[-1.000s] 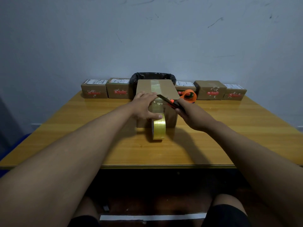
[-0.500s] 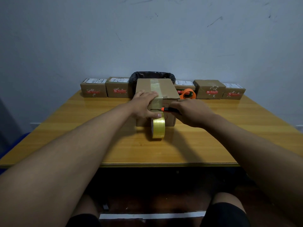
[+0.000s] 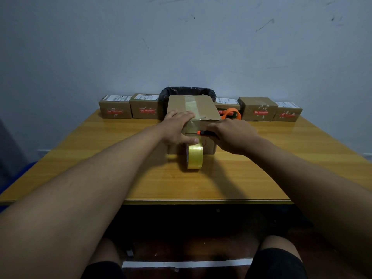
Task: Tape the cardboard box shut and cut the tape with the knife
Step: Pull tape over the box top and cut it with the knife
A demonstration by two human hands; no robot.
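Note:
A brown cardboard box (image 3: 208, 109) stands mid-table with a strip of clear tape running along its top and down its near face. My left hand (image 3: 179, 127) presses flat on the box's near top edge, thumb against the front face over the tape. My right hand (image 3: 233, 135) grips an orange and black knife (image 3: 203, 132), its blade laid level against the tape on the front face. The yellowish tape roll (image 3: 194, 156) stands on edge on the table just in front of the box, still joined to the strip.
Several small labelled cardboard boxes (image 3: 115, 108) line the back of the wooden table (image 3: 281, 158) along the wall. A black-lined bin (image 3: 188, 92) sits behind the main box. An orange tape dispenser (image 3: 231, 113) lies behind my right hand. My knees show below the table's front edge.
My right hand swung the knife down from a raised, tilted pose above the box to level against the front face. The blade has slid further left across the tape. My left hand stayed.

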